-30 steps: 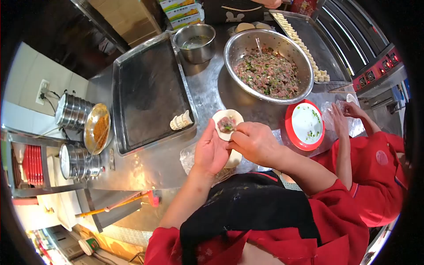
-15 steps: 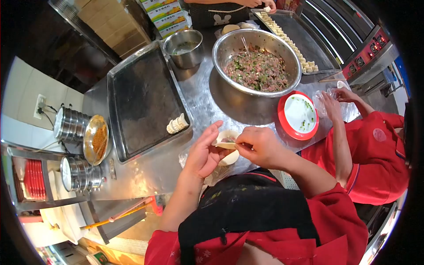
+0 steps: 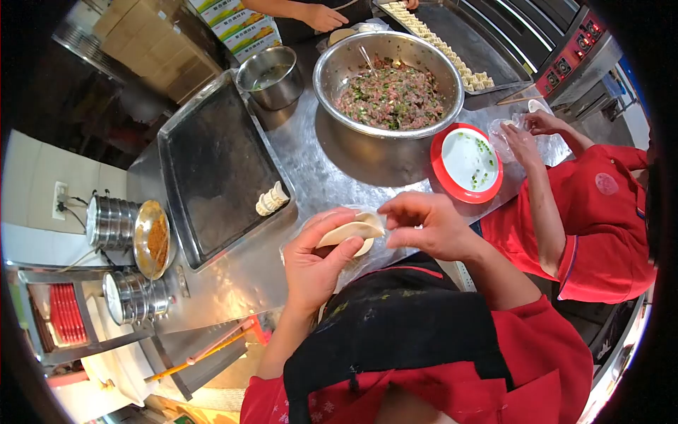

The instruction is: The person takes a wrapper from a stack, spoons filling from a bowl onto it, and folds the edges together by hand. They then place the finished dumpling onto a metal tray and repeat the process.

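Observation:
My left hand [image 3: 314,258] is closed round a pale dumpling [image 3: 346,231], folded over into a half-moon, with thumb in front and fingers behind. Just right of the dumpling's end, my right hand [image 3: 434,225] has thumb and forefinger spread, and nothing shows between them. Under my hands a clear plastic bag [image 3: 378,256] lies at the table edge; round wrappers there are mostly hidden. A short row of pleated dumplings [image 3: 271,200] sits in the near right corner of the dark baking tray [image 3: 212,159].
A steel bowl [image 3: 332,116] of meat filling [image 3: 392,95] with a spoon stands ahead, beside a steel pot [image 3: 282,88]. Right are a red-rimmed plate [image 3: 494,182] and a co-worker's hands [image 3: 526,138] on plastic. Across, another person's hand [image 3: 323,18] is near a dumpling-lined tray [image 3: 487,46].
My right hand has opened and moved off the wrapper's edge. The wrapper in my left hand is now folded over, gripped by thumb and fingers. The view has shifted slightly.

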`<action>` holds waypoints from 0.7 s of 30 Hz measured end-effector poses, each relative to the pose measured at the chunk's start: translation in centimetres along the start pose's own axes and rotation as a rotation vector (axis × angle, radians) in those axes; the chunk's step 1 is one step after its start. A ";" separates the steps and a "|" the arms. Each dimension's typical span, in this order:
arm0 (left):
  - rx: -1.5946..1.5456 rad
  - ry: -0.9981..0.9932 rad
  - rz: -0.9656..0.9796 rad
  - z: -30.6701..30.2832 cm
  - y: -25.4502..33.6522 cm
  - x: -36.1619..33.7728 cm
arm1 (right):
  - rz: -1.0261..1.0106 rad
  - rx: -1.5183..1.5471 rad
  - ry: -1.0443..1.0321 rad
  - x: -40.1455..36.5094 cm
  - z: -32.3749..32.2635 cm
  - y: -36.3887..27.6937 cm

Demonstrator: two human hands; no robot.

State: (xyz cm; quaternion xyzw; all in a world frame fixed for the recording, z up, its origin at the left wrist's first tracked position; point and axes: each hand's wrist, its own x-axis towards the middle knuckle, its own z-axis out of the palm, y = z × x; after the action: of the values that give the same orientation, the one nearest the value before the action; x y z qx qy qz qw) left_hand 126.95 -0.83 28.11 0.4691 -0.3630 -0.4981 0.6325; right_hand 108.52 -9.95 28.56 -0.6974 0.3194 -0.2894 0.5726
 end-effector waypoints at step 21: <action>0.533 -0.147 0.216 1.9 -0.6 1.2 | 0.033 0.063 -0.101 0.7 -1.5 0.9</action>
State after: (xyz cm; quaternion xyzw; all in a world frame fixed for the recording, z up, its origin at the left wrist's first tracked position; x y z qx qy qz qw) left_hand 125.36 -2.49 28.11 0.5400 -0.5737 -0.3475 0.5085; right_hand 107.71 -11.51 28.01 -0.6874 0.2923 -0.2540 0.6144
